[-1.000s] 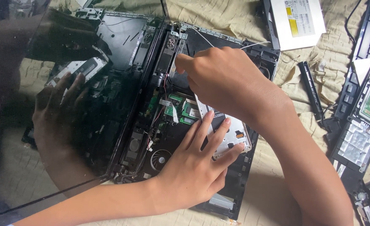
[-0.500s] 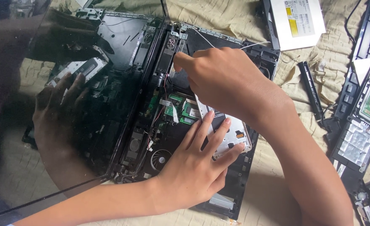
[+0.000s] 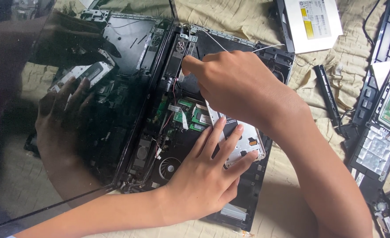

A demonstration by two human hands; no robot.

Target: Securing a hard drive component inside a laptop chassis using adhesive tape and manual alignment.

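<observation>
Soft, even light, moderately bright, with no hard glare. The glossy screen (image 3: 62, 110) left of the left hand (image 3: 204, 176) mirrors both hands darkly. A faint shadow lies under the right hand (image 3: 239, 83) and forearm. Focus is sharp at the centre; the far right edge looks slightly soft.

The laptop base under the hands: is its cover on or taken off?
Taken off. The laptop base shows its bare green circuit board, fan and wires, and the left hand rests flat on its silver bracket.

Beige quilted bedspread (image 3: 248, 26), opened laptop chassis (image 3: 248, 194), optical drive (image 3: 312, 20), black strip (image 3: 327, 94), keyboard panel (image 3: 380, 132)
</observation>
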